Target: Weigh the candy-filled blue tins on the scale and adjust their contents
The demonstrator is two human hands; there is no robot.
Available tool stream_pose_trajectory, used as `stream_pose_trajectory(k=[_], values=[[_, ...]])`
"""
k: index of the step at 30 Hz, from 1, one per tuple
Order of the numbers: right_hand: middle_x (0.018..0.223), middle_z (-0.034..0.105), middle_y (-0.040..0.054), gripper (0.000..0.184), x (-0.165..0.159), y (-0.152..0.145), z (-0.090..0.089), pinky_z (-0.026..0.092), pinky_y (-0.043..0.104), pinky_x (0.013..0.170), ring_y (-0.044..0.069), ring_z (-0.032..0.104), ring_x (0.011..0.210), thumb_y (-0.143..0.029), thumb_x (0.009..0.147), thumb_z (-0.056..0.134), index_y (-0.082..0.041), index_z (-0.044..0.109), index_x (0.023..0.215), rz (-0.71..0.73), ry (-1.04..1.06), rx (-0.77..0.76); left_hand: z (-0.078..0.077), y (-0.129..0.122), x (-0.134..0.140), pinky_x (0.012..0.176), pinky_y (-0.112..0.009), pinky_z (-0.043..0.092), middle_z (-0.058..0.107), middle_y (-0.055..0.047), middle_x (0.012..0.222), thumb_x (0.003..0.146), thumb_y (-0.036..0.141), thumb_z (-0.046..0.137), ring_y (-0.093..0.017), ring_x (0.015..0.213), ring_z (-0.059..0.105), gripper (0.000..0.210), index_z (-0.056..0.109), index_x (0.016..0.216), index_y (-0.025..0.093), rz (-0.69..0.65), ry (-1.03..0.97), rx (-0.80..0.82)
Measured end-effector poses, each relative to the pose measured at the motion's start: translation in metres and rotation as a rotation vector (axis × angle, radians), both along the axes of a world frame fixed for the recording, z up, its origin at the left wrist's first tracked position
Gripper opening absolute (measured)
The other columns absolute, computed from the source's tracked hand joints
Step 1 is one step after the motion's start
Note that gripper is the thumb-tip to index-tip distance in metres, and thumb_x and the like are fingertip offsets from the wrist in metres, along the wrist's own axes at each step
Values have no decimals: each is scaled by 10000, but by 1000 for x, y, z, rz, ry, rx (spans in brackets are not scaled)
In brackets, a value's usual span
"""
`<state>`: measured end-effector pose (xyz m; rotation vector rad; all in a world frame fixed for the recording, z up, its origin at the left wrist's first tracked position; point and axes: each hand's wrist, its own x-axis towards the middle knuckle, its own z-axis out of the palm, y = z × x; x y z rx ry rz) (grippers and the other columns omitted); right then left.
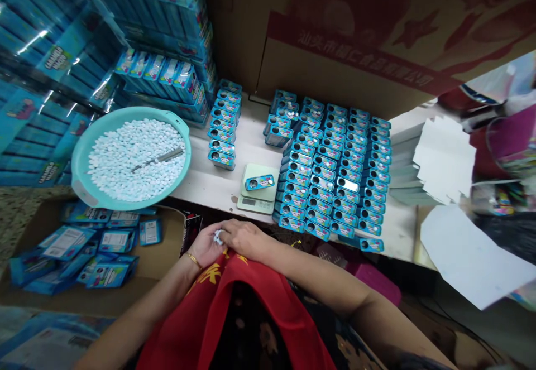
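Note:
In front of my red apron (259, 286), my left hand (205, 249) is cupped around a small heap of white candies (218, 237). My right hand (245, 240) lies against it, its curled fingers at the candies; its fingertips are partly hidden. Just beyond the hands, a blue tin (259, 182) with a dark round opening lies on a small pale kitchen scale (256, 205). To the left, a turquoise basin (77, 161) holds many more white candies (125, 158), with a grey metal tool (161, 159) lying on them.
Several rows of upright blue tins (322, 169) stand right of the scale, and a shorter row (221, 130) left of it. Blue display boxes (163, 29) are stacked at back left. A large carton (335, 35) walls the back. Below the basin, an open carton (163, 258) holds blue packs.

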<state>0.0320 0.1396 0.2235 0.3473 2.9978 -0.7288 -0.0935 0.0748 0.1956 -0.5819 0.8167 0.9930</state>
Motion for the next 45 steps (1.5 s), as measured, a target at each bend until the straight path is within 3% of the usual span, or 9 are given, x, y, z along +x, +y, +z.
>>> stream_pose_trajectory(k=[5,9,11,15,19,27,32,40,45], values=[[979,573,46,225,13,12,6,412,273,754,151,498,877,-230,866,424,-194,527,1064,-20,190,-1,0,5,0,451,-189,445,593,-41,596,802,161,460,-99,500,562,156,563,702,98,-33,3,13],[1077,534,107,283,51,61,2,407,356,839,199,472,1013,-228,865,401,-170,494,1126,-557,292,88,-3,2,-7,386,-162,383,586,-59,645,799,211,490,-101,528,553,162,575,714,102,-32,23,16],[1128,500,122,336,70,88,-2,395,399,871,224,445,1066,-228,838,444,-162,461,1168,-705,248,121,-4,3,-10,368,-150,366,576,-64,651,800,216,493,-91,515,537,169,578,716,97,-28,9,13],[1136,492,125,357,78,111,-2,386,401,895,226,440,1072,-234,818,479,-141,466,1162,-642,232,87,3,17,-11,465,-178,461,615,-100,723,804,152,468,-110,589,583,153,600,802,74,42,88,-27],[1094,509,87,281,43,81,14,397,360,884,192,455,1037,-230,840,451,-188,498,1114,-514,313,-41,14,40,-8,681,-263,517,650,-130,822,792,87,443,-175,787,625,176,600,865,53,114,170,48],[1007,511,108,266,0,43,20,427,317,785,196,445,915,-121,841,405,-112,501,1089,-231,22,28,21,57,7,618,-196,493,638,-53,705,846,170,413,-102,641,611,187,577,837,83,136,85,91],[961,503,66,208,6,54,12,432,267,756,164,454,884,-180,829,467,-156,537,1023,-314,13,-91,25,61,9,605,-220,497,635,-49,677,834,134,415,-112,624,607,171,577,801,91,133,136,105],[979,548,79,205,12,66,8,425,287,792,169,467,913,-169,840,443,-154,542,1019,-292,120,-67,36,76,13,663,-244,500,643,-61,704,804,78,428,-122,665,606,180,602,756,79,145,203,139],[865,564,52,156,16,86,2,431,255,763,137,512,832,-126,800,451,-166,573,889,-481,319,-161,50,90,15,722,-260,496,641,-103,735,769,48,465,-133,699,609,160,624,759,34,154,263,186]])
